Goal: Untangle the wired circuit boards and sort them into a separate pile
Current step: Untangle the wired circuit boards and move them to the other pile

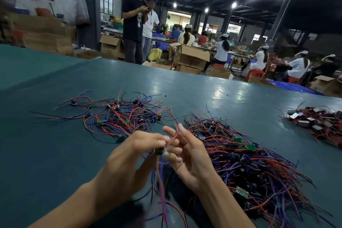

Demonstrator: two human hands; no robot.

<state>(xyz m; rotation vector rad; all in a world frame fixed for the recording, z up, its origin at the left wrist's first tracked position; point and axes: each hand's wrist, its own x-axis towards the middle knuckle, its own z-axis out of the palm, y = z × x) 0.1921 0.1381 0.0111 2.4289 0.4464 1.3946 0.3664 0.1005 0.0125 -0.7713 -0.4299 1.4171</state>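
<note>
My left hand (pixel 129 157) and my right hand (pixel 187 155) meet above the teal table, both pinching one wired circuit board (pixel 160 151) whose red, blue and black wires hang down between my forearms. A red wire end (pixel 174 136) sticks up between my right fingers. To the right lies a dense tangled heap of wired boards (pixel 246 161) with small green boards showing. A looser, spread-out pile of wired boards (pixel 120 114) lies beyond my left hand.
A third pile of small black-and-silver wired parts (pixel 318 120) sits at the table's far right. The teal table (pixel 55 153) stretches left and away. Two people stand beyond its far edge (pixel 137 24); several seated workers and cardboard boxes fill the hall behind.
</note>
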